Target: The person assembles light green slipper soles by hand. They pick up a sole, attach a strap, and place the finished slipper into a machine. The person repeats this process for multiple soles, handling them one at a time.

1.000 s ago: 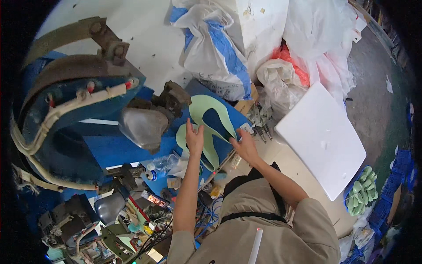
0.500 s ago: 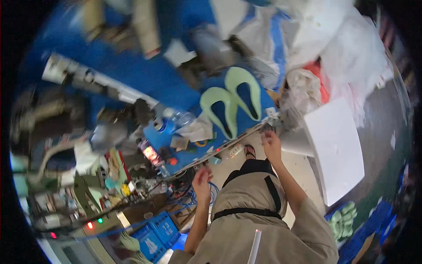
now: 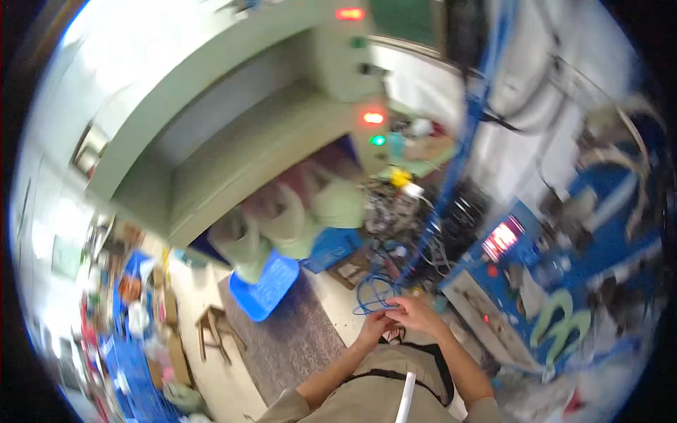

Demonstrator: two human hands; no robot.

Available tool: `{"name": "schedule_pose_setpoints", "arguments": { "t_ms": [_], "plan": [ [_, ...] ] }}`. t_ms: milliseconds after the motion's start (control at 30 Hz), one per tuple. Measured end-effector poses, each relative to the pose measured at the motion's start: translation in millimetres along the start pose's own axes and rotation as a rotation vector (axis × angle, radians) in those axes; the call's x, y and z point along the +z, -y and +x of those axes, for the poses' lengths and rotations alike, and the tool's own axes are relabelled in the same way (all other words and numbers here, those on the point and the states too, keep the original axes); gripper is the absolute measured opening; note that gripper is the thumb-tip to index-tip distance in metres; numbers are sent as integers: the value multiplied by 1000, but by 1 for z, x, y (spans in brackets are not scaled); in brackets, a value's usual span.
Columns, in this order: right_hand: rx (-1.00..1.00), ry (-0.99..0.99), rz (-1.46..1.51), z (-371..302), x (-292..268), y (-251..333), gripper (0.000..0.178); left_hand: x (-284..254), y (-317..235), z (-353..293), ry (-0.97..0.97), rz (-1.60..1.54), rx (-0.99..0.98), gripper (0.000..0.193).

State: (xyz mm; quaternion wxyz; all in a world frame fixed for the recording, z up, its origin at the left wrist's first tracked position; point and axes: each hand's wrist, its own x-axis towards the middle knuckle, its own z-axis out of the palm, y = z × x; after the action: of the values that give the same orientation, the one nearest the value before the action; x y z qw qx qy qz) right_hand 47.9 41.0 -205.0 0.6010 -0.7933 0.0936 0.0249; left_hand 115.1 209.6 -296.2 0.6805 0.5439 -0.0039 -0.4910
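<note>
"Hands?"
"My left hand [image 3: 375, 327] and right hand [image 3: 417, 316]: one pair, together at the fingers, before my waist. Contents, if any: I cannot tell."
"Nearby?"
"Blue cable [image 3: 377, 280]: looped, just beyond my fingertips. Pale-green pieces [image 3: 560, 299]: on the blue table [image 3: 502, 290], right, well apart from my hands."
"Risks?"
"Cable: could snag a finger, were I to reach forward unwatching."

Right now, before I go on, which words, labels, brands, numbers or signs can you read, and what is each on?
None reads clearly.
Upper glowing red display on the pale green metal machine: too blurred.
Lower glowing red display, same machine: too blurred.
Lit rectangular screen by the blue-topped table: too blurred.
Elsewhere: nothing legible.
</note>
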Motion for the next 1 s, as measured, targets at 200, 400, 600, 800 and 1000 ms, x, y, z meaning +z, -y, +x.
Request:
{"name": "schedule_pose_setpoints", "arguments": {
  "t_ms": [200, 400, 600, 800, 1000],
  "plan": [
    [-469, -311, -215, 147, 34, 110, 33, -67, -24, -45, -248, -320, 144, 38],
    [-351, -378, -205, 283, 24, 139, 44, -93, -26, -26, -192, -593, 212, 35],
    [-375, -489, -442, 353, 59, 149, 51, -81, -107, 13, -168, -771, 468, 39],
    [-267, -407, -277, 370, 76, 163, 42, -86, -180, 30, -138, -800, 762, 34],
    [-444, -576, -121, 397, 71, 137, 31, -82, -212, 37, -223, -766, 736, 27]
  ]
}}
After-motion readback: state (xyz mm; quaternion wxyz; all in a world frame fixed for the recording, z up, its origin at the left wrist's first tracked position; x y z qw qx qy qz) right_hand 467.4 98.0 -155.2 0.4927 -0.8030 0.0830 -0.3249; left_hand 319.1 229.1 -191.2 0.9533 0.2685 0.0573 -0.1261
